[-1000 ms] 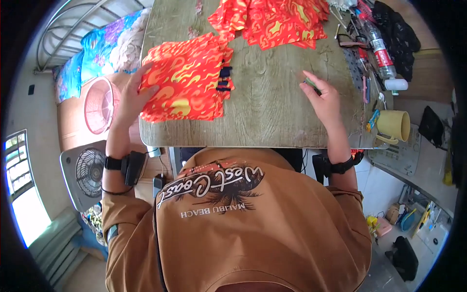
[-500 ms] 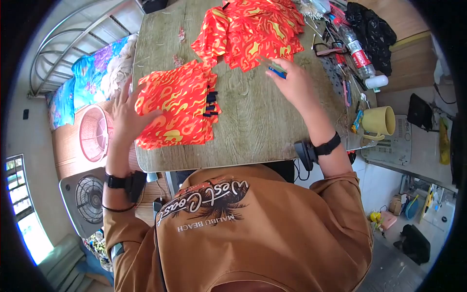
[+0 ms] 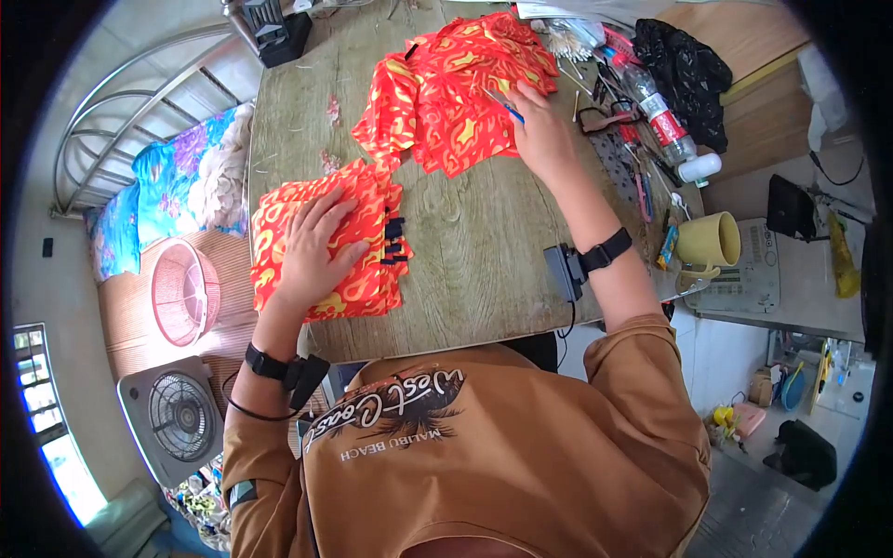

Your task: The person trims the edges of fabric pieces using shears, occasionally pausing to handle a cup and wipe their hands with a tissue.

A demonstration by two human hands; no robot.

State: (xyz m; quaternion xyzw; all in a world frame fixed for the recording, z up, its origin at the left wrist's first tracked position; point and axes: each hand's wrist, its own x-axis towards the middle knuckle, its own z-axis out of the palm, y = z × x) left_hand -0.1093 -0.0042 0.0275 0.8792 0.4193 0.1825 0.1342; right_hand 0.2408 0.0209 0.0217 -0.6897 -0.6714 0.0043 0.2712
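A stack of red cloth pieces with yellow flame shapes [image 3: 358, 288] lies at the left of the wooden table [image 3: 465, 251], dark tabs along its right edge. My left hand [image 3: 314, 256] rests on this stack, fingers apart, palm down. Farther back is a looser pile of the same cloth [image 3: 446, 88]. Over that pile's right side, my right hand [image 3: 542, 135] grips a small blue-handled tool [image 3: 514, 113] with thin metal tips, its fingers closed round it.
On the table's right side are a bottle [image 3: 665, 121], a black plastic bag [image 3: 684, 79], glasses, pens and a yellow mug [image 3: 709, 242]. A black object [image 3: 282, 39] stands at the back left. A fan [image 3: 177, 418] is left of the table.
My left hand has come down from above the left stack's edge and moved right onto the cloth. My right hand, with the blue-handled tool, now reaches over the far pile. The camera view has shifted slightly.
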